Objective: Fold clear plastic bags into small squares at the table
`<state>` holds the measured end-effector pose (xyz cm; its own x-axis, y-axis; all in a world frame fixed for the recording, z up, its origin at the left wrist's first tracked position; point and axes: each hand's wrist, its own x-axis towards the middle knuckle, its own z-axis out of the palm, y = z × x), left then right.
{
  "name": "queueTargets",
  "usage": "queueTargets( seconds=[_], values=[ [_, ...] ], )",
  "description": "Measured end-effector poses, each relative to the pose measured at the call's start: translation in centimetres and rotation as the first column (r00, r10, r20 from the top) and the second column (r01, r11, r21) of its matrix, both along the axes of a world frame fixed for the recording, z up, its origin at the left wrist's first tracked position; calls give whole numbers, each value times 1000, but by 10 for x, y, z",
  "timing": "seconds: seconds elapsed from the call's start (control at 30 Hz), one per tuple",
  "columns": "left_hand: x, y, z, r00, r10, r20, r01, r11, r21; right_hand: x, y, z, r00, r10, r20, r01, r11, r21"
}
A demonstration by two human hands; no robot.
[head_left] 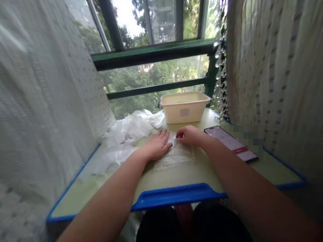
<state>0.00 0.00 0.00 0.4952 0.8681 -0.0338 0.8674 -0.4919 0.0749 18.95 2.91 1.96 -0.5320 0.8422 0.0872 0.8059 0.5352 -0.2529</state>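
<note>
A clear plastic bag (176, 155) lies flat on the pale table (176, 176) in front of me. My left hand (158, 145) rests with its fingers stretched out, palm down, at the left edge of this plastic. Close by on the right, my right hand (189, 135) has its fingers curled together at the upper part of the plastic, and seems to pinch it; the fingertips are partly hidden. To the left of my left hand spreads a crumpled heap of clear plastic bags (128, 129).
A cream plastic basin (184, 112) with a small label stands at the table's back. A phone (230, 143) with a lit screen lies at the right. The table has a raised blue edge (176, 195). Curtains (272, 67) hang on both sides, and a green railing (156, 53) crosses the window.
</note>
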Motion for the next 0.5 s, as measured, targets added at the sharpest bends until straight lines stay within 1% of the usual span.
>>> queueTargets(
  seconds=[0.1,0.17,0.2,0.23,0.3,0.37,0.43,0.5],
  values=[
    [1,0,-5,1000,14,-20,-14,1000,-9,-1,-8,3,998,52,-33,-47,991,124],
    [1,1,-6,1000,18,-25,-18,1000,-2,-2,-14,0,993,105,-48,-94,978,183],
    [1,1,-7,1000,18,-25,-17,1000,3,-2,-16,-2,990,133,-49,-121,973,197],
    [1,1,-7,1000,17,-26,-17,1000,7,-3,-18,-6,988,149,-34,-140,973,184],
    [1,0,-6,1000,16,-27,-16,1000,5,-3,-20,-14,991,130,37,-133,987,86],
    [1,0,-5,1000,18,-26,-18,1000,-6,-2,-20,-19,990,82,112,-77,996,-52],
    [1,0,-3,999,28,-18,-28,999,-31,-1,-20,-20,986,55,160,-29,986,-164],
    [1,0,0,999,50,0,-50,996,-80,-1,-19,-17,982,59,180,-17,974,-227]
  ],
)
